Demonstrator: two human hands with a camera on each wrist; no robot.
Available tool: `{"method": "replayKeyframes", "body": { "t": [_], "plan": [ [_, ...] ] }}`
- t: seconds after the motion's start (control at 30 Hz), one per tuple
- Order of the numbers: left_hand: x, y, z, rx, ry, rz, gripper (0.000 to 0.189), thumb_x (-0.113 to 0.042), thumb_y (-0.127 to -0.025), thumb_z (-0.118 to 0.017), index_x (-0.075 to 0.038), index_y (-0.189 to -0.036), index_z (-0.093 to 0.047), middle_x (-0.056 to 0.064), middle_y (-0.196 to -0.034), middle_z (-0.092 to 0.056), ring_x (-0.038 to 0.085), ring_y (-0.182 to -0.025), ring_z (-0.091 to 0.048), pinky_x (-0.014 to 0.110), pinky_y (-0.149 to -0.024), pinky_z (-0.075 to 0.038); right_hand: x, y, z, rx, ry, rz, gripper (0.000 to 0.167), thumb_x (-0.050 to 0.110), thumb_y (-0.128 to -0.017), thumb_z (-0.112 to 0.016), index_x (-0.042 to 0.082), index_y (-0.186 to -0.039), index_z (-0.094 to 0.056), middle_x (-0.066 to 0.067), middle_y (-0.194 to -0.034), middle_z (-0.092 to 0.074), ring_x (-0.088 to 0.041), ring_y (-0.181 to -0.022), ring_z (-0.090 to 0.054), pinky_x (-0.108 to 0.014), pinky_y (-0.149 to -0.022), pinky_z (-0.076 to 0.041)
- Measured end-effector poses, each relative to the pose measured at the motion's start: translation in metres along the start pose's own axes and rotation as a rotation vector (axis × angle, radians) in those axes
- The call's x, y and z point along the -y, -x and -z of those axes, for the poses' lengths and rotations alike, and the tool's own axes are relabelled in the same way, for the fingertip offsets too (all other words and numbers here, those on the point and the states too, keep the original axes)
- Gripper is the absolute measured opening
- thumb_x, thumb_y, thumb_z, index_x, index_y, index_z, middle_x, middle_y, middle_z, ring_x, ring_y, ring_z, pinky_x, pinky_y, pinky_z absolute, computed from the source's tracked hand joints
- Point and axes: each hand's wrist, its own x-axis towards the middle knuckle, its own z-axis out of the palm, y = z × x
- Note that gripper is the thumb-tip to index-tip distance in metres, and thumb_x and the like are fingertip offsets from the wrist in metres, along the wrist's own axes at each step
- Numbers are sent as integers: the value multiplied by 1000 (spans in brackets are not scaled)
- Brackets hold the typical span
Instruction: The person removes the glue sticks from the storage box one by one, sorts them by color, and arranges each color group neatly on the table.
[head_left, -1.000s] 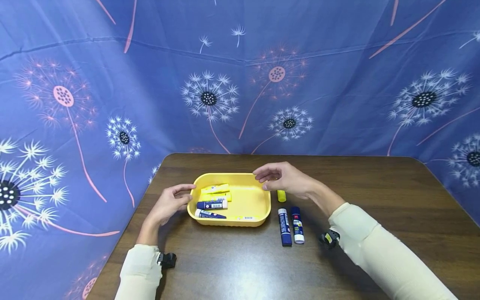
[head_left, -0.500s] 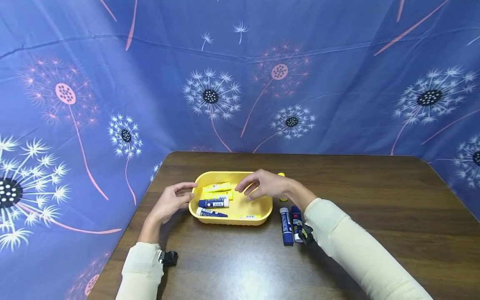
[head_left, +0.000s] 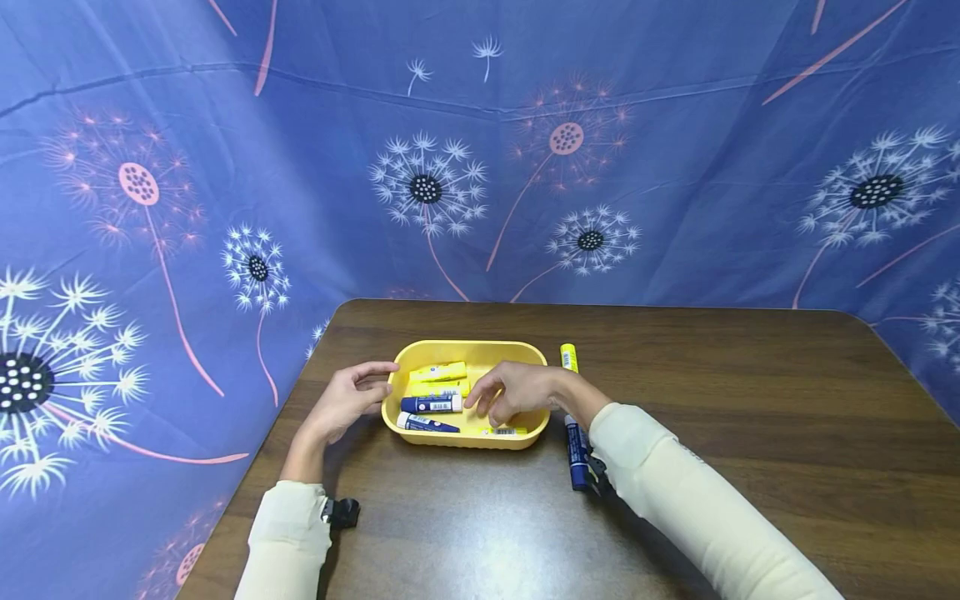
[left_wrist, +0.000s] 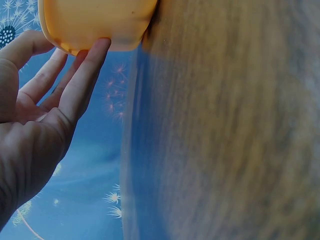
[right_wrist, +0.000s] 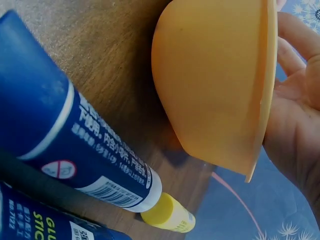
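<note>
A yellow tray (head_left: 525, 346) holds several glue sticks. Two yellow sticks, a yellow glue stick (head_left: 438, 372) and one below it, lie at the left beside a blue glue stick (head_left: 431, 404) and another blue glue stick (head_left: 427, 423). One more yellow glue stick (head_left: 504, 432) lies near the front wall. My left hand (head_left: 341, 404) grips the tray's left rim, a finger over the edge, others against the outer wall. My right hand (head_left: 517, 392) reaches inside, fingers bent downward, close to the blue stick's white cap. Nothing shows in its grasp; the tray wall hides its fingertips in the right wrist view.
Right of the tray, a yellow glue stick (head_left: 568, 357) and a blue glue stick (head_left: 577, 457) lie on the brown table (head_left: 750, 400). The right wrist view shows a second blue glue stick (right_wrist: 45, 217). A dandelion-patterned blue cloth (head_left: 675, 150) hangs behind.
My right hand has moved left and down from the tray's right rim into the tray. The right sleeve now covers one blue glue stick. My left hand stays at the rim.
</note>
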Motion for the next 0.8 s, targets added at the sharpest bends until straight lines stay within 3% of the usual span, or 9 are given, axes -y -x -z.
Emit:
{"method": "replayKeyframes", "body": {
  "t": [0.27, 0.43, 0.8],
  "plan": [
    [1, 0, 1, -5, 4, -5, 47, -3, -99, -60, 6, -145, -52, 33, -143, -56, 32, -119, -66, 39, -88, -63, 2, -4, -6, 40, 78, -45, 52, -17, -79, -59, 7, -122, -75, -15, -110, -72, -15, -90, -63, -26, -68, -52],
    [1, 1, 1, -1, 11, -7, 47, -3, -99, -61, 6, -144, -52, 33, -143, -56, 31, -119, -67, 38, -87, -64, 3, -4, -12, 45, 126, -39, 52, -20, -80, -57, 11, -117, -77, -7, -104, -71, -15, -95, -62, -23, -69, -51],
    [1, 1, 0, 4, 17, -8, 47, -3, -100, -60, 6, -145, -52, 33, -144, -55, 31, -119, -66, 39, -89, -63, 0, -8, -17, 32, 189, -3, 59, -23, -80, -50, 14, -118, -77, -5, -97, -66, -14, -90, -56, -20, -64, -45]
  ]
}}
